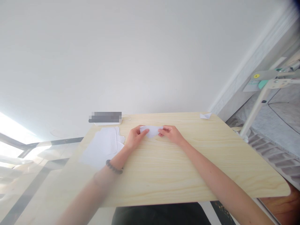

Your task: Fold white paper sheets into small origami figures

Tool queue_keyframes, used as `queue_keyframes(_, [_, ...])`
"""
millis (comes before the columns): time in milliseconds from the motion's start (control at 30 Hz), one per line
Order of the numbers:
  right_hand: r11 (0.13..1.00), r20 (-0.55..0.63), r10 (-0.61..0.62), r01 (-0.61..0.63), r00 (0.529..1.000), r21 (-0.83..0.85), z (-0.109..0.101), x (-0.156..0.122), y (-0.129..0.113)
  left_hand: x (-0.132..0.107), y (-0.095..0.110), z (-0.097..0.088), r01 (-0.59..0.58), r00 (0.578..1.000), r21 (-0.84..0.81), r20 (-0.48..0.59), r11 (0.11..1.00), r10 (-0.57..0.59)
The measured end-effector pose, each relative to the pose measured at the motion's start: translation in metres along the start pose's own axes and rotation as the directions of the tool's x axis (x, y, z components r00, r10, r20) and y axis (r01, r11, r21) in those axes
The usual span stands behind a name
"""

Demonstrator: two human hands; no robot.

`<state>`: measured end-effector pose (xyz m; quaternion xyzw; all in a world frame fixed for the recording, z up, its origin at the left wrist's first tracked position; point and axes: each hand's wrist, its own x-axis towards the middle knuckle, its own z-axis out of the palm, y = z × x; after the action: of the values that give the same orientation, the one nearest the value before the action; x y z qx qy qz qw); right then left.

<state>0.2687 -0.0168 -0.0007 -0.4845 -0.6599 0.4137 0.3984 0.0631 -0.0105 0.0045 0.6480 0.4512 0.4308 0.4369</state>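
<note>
A small folded piece of white paper (153, 131) is held level between both hands above the middle of the table. My left hand (136, 136) pinches its left end, thumb in front, with a dark beaded bracelet on that wrist. At the opposite end my right hand (171, 132) grips the paper between thumb and fingers. The paper's lower edge narrows to a blunt point. Fingers behind the paper are partly hidden.
Several loose white sheets (103, 143) lie on the table's left side. Behind them stands a pixelated dark and white object (105, 118) with a cable. Another folded paper (205, 116) rests at the back right of the wooden table (187, 175). A white metal frame (255, 109) stands to the right.
</note>
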Motion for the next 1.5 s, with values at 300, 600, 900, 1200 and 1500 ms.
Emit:
queue_keyframes(300, [0.997, 0.033, -0.001, -0.002, 0.999, 0.071, 0.001, -0.001, 0.0, 0.002, -0.004, 0.0, -0.013, 1.0, -0.066, -0.018, 0.998, 0.012])
queue_keyframes(600, [0.998, -0.007, -0.034, 0.034, 0.999, 0.05, 0.001, -0.003, -0.003, 0.0, 0.0, 0.0, 0.037, 0.998, -0.069, -0.043, 0.997, -0.04])
queue_keyframes(900, [0.997, -0.089, 0.029, -0.023, 0.996, 0.07, 0.003, -0.002, -0.002, 0.001, -0.004, 0.001, 0.014, 1.0, -0.166, -0.003, 0.986, -0.014])
queue_keyframes(1200, [1.0, -0.124, -0.001, 0.003, 0.992, 0.019, 0.006, 0.012, -0.003, 0.022, -0.015, 0.0, 0.031, 0.998, -0.141, -0.043, 0.99, -0.037])
queue_keyframes(1500, [0.999, -0.145, 0.037, -0.035, 0.989, 0.02, 0.006, 0.031, 0.005, 0.046, -0.021, 0.006, 0.016, 0.994, -0.027, -0.11, 1.0, -0.019])
